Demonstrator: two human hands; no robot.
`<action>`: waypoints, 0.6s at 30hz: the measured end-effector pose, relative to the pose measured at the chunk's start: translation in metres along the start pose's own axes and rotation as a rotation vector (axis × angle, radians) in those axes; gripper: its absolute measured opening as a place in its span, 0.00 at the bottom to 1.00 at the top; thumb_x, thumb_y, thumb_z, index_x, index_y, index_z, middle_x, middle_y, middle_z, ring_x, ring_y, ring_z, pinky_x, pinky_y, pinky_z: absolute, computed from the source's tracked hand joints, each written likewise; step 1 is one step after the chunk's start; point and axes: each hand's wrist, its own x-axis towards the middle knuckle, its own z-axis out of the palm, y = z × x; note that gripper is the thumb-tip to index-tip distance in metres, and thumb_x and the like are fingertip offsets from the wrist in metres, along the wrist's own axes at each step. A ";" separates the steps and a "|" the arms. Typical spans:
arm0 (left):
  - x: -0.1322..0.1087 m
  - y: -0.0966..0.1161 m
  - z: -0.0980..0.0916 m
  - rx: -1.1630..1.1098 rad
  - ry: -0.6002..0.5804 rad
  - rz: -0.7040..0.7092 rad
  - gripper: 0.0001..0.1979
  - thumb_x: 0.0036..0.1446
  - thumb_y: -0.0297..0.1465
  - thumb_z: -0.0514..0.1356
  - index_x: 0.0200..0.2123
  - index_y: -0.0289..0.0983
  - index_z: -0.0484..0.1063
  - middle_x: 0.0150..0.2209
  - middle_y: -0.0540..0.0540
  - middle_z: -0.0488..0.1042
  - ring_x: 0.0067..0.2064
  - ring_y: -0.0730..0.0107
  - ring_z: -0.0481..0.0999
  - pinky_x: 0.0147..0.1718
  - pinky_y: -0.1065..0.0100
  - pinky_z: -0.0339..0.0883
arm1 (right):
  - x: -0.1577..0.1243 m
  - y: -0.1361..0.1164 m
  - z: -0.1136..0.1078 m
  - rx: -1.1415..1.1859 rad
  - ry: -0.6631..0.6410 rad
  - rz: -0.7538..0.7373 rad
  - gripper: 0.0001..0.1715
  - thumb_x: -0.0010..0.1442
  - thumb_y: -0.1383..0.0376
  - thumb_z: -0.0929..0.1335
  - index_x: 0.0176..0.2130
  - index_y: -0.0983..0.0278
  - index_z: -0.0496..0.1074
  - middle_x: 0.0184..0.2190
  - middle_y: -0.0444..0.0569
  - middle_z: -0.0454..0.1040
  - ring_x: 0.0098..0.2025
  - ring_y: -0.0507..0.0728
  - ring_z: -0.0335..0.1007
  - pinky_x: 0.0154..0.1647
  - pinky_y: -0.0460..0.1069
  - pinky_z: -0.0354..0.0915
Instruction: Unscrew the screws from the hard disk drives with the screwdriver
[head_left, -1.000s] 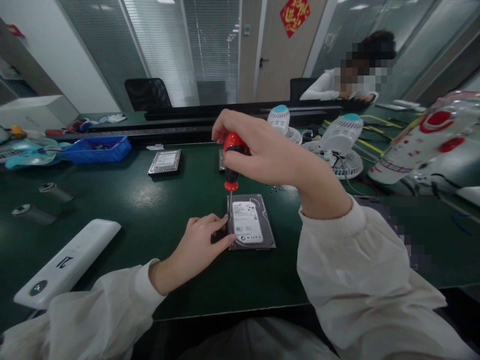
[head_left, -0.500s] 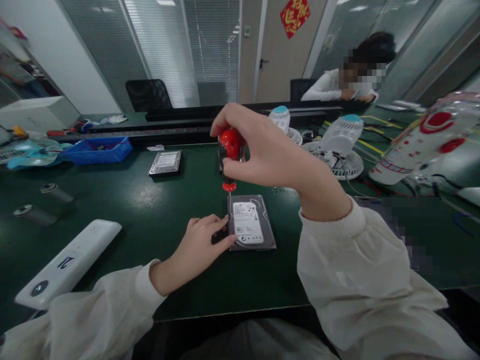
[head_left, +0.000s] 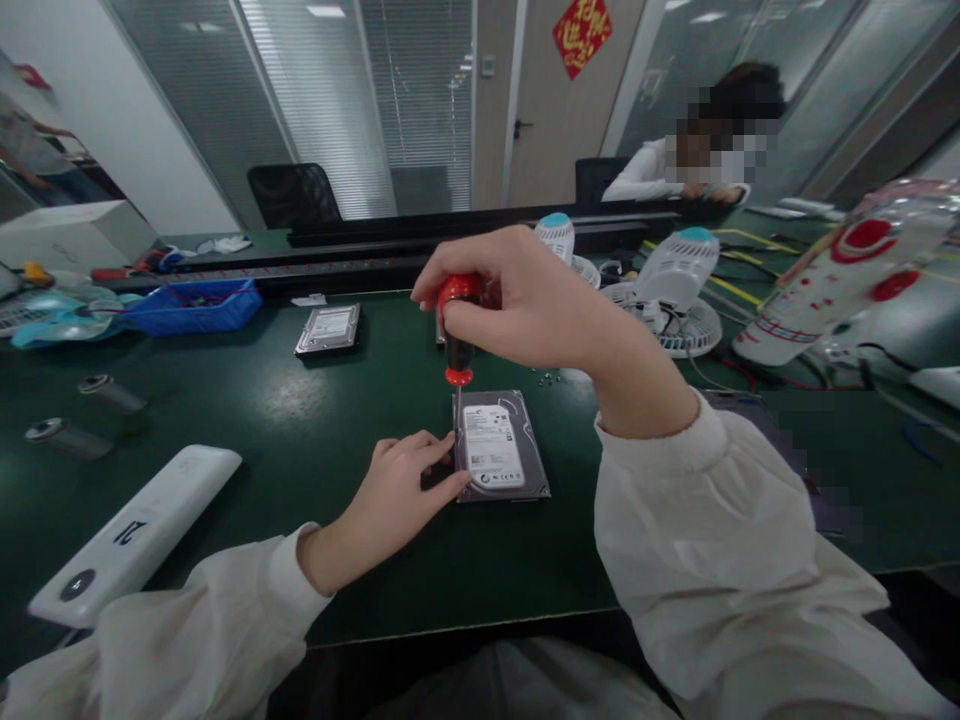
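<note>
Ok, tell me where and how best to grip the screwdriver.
Take the screwdriver by its thick red-and-black handle, probably best from above with fingers curled round it, as the right hand does. It stands roughly upright, its thin shaft pointing down at the left side of the hard drive, where the left hand crowds the lower end.

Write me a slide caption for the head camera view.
Right hand holds a red-and-black screwdriver upright at the left edge of a hard drive, where the left hand also touches.
</note>
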 end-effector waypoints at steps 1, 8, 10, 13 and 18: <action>0.000 0.000 0.000 -0.002 0.001 0.001 0.20 0.73 0.40 0.66 0.61 0.38 0.81 0.46 0.44 0.83 0.45 0.56 0.82 0.49 0.53 0.73 | 0.000 -0.001 0.000 0.016 -0.011 0.004 0.11 0.66 0.71 0.67 0.43 0.67 0.80 0.38 0.48 0.82 0.40 0.53 0.74 0.42 0.49 0.68; 0.001 0.001 0.000 0.003 -0.013 -0.008 0.20 0.72 0.38 0.67 0.62 0.37 0.81 0.47 0.44 0.83 0.47 0.55 0.83 0.51 0.51 0.71 | 0.001 0.003 0.001 -0.034 0.012 -0.049 0.13 0.73 0.60 0.69 0.36 0.64 0.74 0.33 0.43 0.76 0.37 0.51 0.69 0.40 0.49 0.65; 0.000 0.001 0.000 -0.002 -0.009 -0.002 0.20 0.72 0.38 0.67 0.62 0.37 0.81 0.47 0.44 0.83 0.47 0.55 0.83 0.51 0.51 0.71 | 0.000 0.004 0.001 -0.027 0.004 -0.055 0.02 0.70 0.67 0.68 0.42 0.63 0.72 0.40 0.44 0.77 0.41 0.52 0.71 0.44 0.49 0.66; 0.000 -0.001 0.001 -0.004 -0.004 -0.001 0.20 0.72 0.38 0.67 0.62 0.36 0.81 0.47 0.43 0.83 0.47 0.55 0.83 0.50 0.51 0.71 | -0.001 0.004 0.003 -0.056 0.036 -0.043 0.11 0.64 0.71 0.68 0.47 0.63 0.68 0.45 0.47 0.75 0.42 0.52 0.68 0.44 0.50 0.65; 0.000 -0.002 0.001 -0.003 -0.006 -0.004 0.20 0.72 0.40 0.66 0.62 0.39 0.81 0.48 0.44 0.83 0.48 0.54 0.83 0.52 0.49 0.70 | 0.001 0.004 0.002 -0.048 0.050 -0.028 0.12 0.61 0.69 0.69 0.46 0.65 0.69 0.44 0.49 0.75 0.39 0.52 0.65 0.39 0.50 0.62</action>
